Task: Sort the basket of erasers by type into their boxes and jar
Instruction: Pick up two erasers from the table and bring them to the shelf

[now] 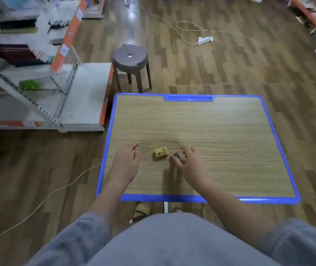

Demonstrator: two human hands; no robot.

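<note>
1. Head view, work surface: A wood-grain table [201, 121] with a blue rim is seen from above. No basket, box or jar is visible on it or anywhere in this view.

2. Head view, task items: A small yellow eraser [161, 152] lies near the table's front edge, closer to the front-left corner than to the front-right. Its long axis runs roughly parallel to the front edge, tilted slightly. A small dark eraser [176, 155] sits just to the right of it, close by but apart.

3. Head view, right hand: The right hand [189, 162] is placed over the dark eraser, with thumb and curled fingers pinching it. Whether the eraser is lifted off the table cannot be told.

4. Head view, left hand: The left hand [126, 164] hovers or rests to the left of the yellow eraser, fingers loosely relaxed, nothing held.

5. Governing relation: The yellow eraser lies between the two hands. It is judged reachable by either; the left hand is free and lies along the eraser's long axis.

6. Markings: Dark print is present on the yellow eraser's face; a "2B"-like mark is suggested but cannot be read with certainty.

7. Surroundings: A brown stool [131, 62] stands beyond the table's far-left corner; shop shelving [38, 73] is at left.
</note>
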